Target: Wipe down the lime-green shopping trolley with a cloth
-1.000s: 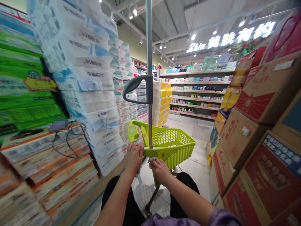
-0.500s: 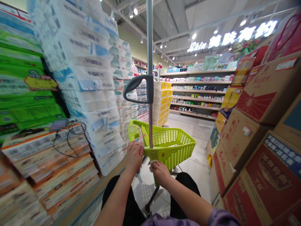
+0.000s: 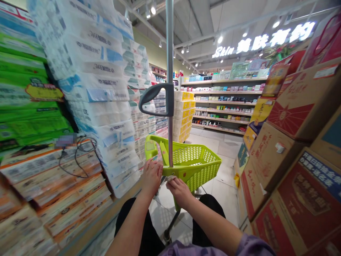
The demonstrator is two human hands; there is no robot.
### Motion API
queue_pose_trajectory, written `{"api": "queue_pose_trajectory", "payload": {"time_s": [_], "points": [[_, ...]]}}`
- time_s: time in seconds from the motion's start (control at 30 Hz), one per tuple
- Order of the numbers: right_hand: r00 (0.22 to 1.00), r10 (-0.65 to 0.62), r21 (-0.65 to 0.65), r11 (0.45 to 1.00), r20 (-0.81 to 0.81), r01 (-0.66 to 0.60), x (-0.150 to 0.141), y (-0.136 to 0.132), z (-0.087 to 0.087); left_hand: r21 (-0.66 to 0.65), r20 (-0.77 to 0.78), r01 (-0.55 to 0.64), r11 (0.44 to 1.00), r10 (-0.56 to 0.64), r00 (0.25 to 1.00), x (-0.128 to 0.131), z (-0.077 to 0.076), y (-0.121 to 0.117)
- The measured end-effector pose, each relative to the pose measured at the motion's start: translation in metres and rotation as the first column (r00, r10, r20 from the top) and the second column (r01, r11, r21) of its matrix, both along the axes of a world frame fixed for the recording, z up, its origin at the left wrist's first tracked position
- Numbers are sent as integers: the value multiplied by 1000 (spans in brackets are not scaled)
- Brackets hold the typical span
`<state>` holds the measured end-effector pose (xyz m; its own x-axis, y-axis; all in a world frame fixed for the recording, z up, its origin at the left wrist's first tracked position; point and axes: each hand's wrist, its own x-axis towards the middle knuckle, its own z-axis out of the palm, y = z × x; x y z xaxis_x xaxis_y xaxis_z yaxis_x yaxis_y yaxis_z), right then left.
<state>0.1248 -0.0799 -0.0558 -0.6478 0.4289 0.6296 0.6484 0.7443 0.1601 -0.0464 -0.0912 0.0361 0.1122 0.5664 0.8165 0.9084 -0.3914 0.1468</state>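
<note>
A lime-green shopping cart point(image 3: 198, 173) with a perforated basket stands in front of my knees. From it rises a metal pole point(image 3: 170, 138) with a grey loop handle point(image 3: 157, 100). My left hand point(image 3: 152, 174) is closed over the cart's green frame, left of the pole's foot; its fingertips are partly hidden. In my right hand point(image 3: 179, 188) I pinch a small crumpled whitish cloth point(image 3: 171, 179), which lies against the green front just below the pole's foot.
Stacked toilet paper packs point(image 3: 106, 96) rise on the left, beside orange-white cartons point(image 3: 69, 192) with a cable point(image 3: 77, 156) on top. Brown and red boxes point(image 3: 282, 149) line the right side. Shelves of small goods point(image 3: 223, 101) stand behind the tiled floor.
My right hand has moved slightly left and up along the cart's front with the cloth. The left hand stays almost where it was.
</note>
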Motion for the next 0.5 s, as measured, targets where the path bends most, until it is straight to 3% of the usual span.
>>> {"api": "queue_pose_trajectory", "payload": {"time_s": [0.27,0.5], "points": [[989,-39,-56,997,141,48,-3,-2,-3,-48,12,4,999,-3,1000,-1,0,1],[999,12,-19,1000,49,-11,-6,-7,9,-26,47,20,999,-19,999,0,0,-1]]}}
